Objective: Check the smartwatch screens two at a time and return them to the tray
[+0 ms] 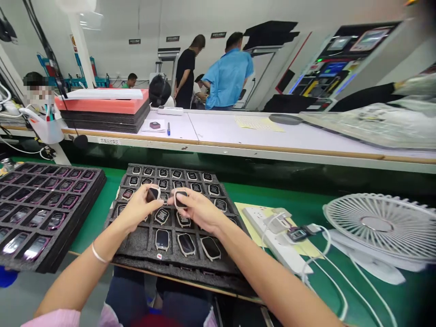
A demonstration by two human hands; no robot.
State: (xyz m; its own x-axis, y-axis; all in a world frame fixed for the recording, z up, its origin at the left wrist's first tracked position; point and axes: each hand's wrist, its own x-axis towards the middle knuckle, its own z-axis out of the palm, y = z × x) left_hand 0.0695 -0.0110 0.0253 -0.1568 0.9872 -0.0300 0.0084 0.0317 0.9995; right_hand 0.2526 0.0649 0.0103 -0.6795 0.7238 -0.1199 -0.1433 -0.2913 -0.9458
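My left hand (pixel 138 210) is closed around a small dark watch body (pixel 151 194), pinched between thumb and fingers. Close beside it, my right hand (pixel 197 209) pinches a second watch body (pixel 180 198) with a pale rim. Both hands hover over a black foam tray (pixel 136 240) whose pockets hold several more watch bodies. The two held pieces are almost touching above the tray's middle rows.
A second black tray (pixel 91 186) of glossy parts lies at the left. At the right are a white power strip (pixel 272 236) with cables and a white desk fan (pixel 381 225). Beyond a long white bench (pixel 238 134), several people stand and sit.
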